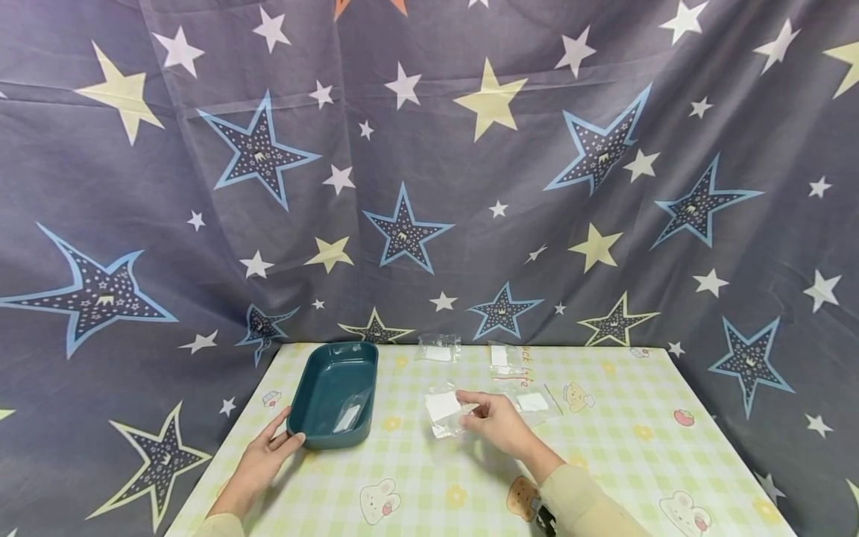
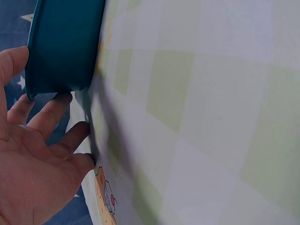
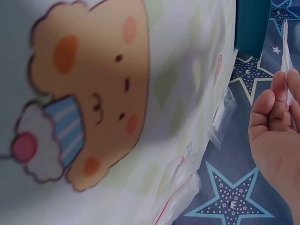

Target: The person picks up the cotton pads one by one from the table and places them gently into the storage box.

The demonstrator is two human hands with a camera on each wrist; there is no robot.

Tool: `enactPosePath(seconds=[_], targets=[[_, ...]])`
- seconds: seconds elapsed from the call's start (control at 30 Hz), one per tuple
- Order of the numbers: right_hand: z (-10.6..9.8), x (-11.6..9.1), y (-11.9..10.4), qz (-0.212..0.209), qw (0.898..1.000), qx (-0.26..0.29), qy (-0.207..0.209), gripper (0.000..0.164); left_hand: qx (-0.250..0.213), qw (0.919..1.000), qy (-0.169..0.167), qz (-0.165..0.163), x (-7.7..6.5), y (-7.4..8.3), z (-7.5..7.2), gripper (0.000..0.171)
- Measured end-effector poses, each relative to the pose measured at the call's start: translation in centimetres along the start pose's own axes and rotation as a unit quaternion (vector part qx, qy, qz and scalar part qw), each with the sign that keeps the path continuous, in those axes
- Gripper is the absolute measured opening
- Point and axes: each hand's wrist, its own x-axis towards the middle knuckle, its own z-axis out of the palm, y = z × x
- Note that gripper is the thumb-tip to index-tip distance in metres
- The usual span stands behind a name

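Note:
My left hand (image 1: 263, 456) holds the near left corner of a deep teal baking dish (image 1: 315, 431), thumb and fingers on either side of the corner. A small clear plastic bag with a white label (image 1: 349, 416) lies inside the dish. In the right wrist view, my right hand (image 3: 276, 117) pinches another thin bag, seen edge-on. The head view shows this held clear bag with a white label (image 1: 443, 406) above the table, between the dish and my right wrist.
Behind my right hand lies a labelled clear bag (image 1: 533, 403) with a red line along its edge. Two more bags lie toward the back, one left (image 1: 439, 350) and one right (image 1: 502, 358). A checked cloth (image 1: 416, 477) covers the table; a star-patterned curtain (image 1: 429, 156) hangs behind.

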Motion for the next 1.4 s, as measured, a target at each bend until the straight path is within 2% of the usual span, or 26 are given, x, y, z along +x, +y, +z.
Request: enactPosePath(seconds=[0.5,0.67,1.2,1.4], targets=[[2.3,1.4,-2.1,0.004,1.0,0.026,-0.003,0.048,0.003,0.9999,0.001,-0.01,-0.1,0.2,0.0,0.097],[3.2,2.0,-2.8,-0.004,0.998,0.053,-0.013,0.049,0.006,1.0,0.0,-0.006,0.0,0.1,0.0,0.098],[7.4,4.6,-5.0,-0.021,0.996,0.084,-0.018,0.052,0.001,1.0,-0.001,-0.004,0.1,-0.1,0.0,0.094],[9.0,5.2,-6.0,-0.009,0.995,0.093,-0.019,0.054,0.002,0.9999,0.0,-0.01,0.3,0.0,0.0,0.094]])
